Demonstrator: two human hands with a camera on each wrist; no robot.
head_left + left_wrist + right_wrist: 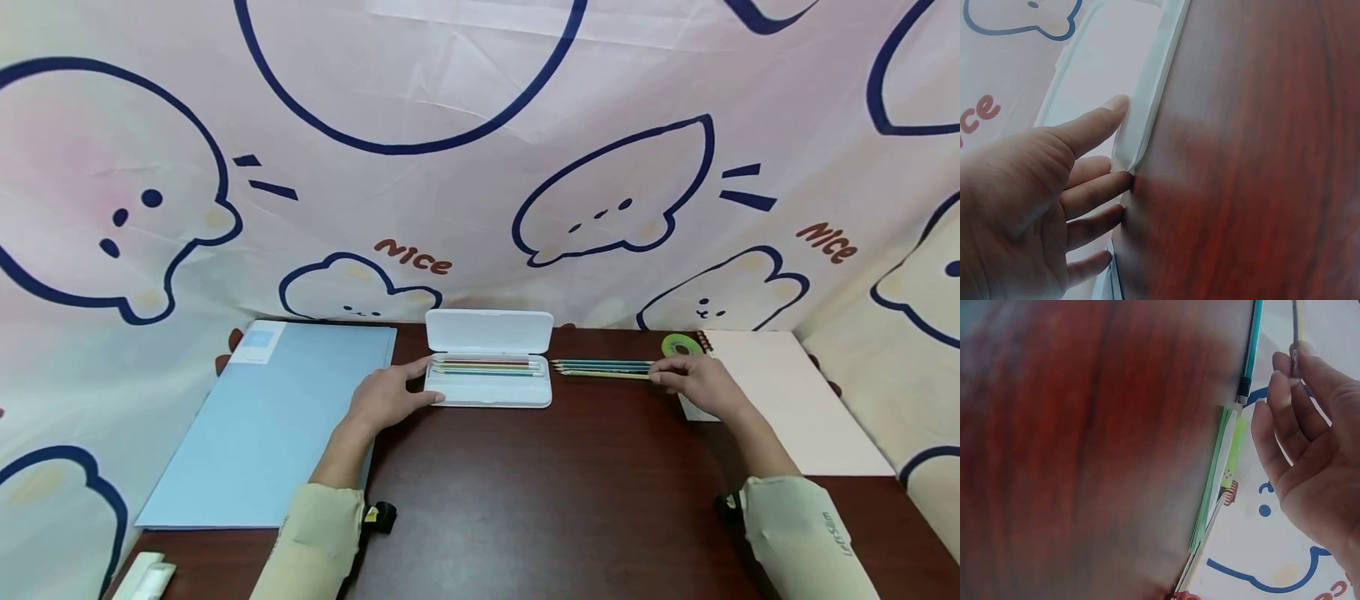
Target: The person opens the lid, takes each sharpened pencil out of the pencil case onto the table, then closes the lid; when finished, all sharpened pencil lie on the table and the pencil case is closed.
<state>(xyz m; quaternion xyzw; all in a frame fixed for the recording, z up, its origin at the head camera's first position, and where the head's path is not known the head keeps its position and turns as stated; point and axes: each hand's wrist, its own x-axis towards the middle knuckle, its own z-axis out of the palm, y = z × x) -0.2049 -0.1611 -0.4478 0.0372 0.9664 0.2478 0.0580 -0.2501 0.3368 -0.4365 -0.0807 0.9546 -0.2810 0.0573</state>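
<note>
A white pencil case (487,392) lies open on the dark wooden table (555,483), its lid (489,332) folded back and several coloured pencils (486,367) inside. My left hand (420,385) rests with straight fingers against the case's left end; in the left wrist view the fingertips (1119,106) touch the case's corner (1141,134). To the right of the case, three more pencils (603,368) lie on the table. My right hand (660,375) touches their right ends. In the right wrist view a fingertip (1302,353) lies on one pencil (1299,319), beside a teal pencil (1252,344).
A blue folder (270,417) lies at the left, a pale spiral notebook (787,400) at the right, with a green tape roll (678,344) beside it. A white object (146,575) sits at the front left corner. A cartoon-print cloth (480,167) hangs behind.
</note>
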